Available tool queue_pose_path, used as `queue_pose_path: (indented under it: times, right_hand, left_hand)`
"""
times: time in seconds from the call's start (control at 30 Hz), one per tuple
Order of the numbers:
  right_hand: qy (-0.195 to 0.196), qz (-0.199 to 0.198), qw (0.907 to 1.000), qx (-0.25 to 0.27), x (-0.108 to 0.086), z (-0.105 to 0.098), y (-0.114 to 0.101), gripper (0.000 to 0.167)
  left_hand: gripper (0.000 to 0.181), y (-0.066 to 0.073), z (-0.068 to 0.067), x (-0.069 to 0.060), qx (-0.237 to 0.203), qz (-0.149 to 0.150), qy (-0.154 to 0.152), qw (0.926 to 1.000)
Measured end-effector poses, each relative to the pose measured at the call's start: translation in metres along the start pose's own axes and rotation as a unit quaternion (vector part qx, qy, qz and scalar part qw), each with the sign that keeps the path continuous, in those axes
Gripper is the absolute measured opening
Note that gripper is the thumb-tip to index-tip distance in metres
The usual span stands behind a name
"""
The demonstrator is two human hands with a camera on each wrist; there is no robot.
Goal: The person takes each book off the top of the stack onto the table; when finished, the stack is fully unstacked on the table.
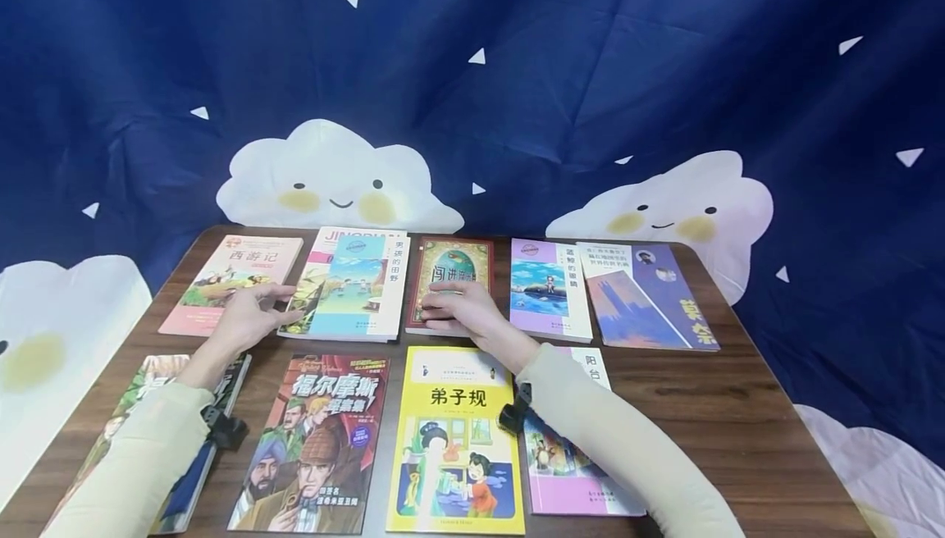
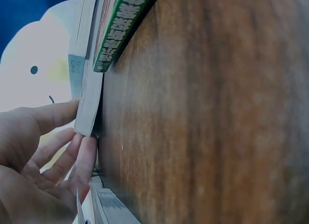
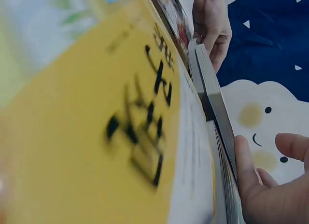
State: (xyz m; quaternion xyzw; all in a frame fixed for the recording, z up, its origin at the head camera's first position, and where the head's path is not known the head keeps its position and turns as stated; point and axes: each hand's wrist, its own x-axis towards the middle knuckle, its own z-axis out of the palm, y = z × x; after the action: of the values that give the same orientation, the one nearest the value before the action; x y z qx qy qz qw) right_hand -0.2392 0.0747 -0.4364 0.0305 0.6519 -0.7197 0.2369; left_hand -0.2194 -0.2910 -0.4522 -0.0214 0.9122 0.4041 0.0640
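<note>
My left hand (image 1: 247,316) is at the lower left corner of two stacked books. In the left wrist view, its thumb (image 2: 55,115) and fingers lie on opposite sides of the lower book's pale page block (image 2: 89,103), pinching it. On top of that pile lies a thinner book with a blue picture (image 1: 354,284); the pink-lettered one (image 1: 313,259) shows beneath. My right hand (image 1: 465,312) rests over the lower part of a dark red storybook (image 1: 452,263). There, the right wrist view shows a finger (image 3: 245,161) touching the cover, thumb held away.
The back row also holds a pink book (image 1: 229,275), a purple-edged book (image 1: 546,284) and a blue-violet book (image 1: 664,292). In front lie a detective comic (image 1: 310,439), a yellow book (image 1: 454,448), a pink-purple book (image 1: 583,481) under my right forearm, and another comic (image 1: 111,431) under my left.
</note>
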Motion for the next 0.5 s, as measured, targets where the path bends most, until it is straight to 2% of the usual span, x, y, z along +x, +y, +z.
queue_pose_path:
  times: [0.27,0.5]
  right_hand:
    - [-0.002,0.017,0.999,-0.042,0.011,0.033,-0.004,0.053]
    - [0.008,0.001,0.9959,-0.09,0.015,0.039,-0.004,0.06]
  left_hand:
    - [0.067,0.0,-0.001,0.0,0.006,-0.002,-0.001,1.0]
    - [0.066,0.0,0.0,0.001,0.009,0.001,0.003,1.0]
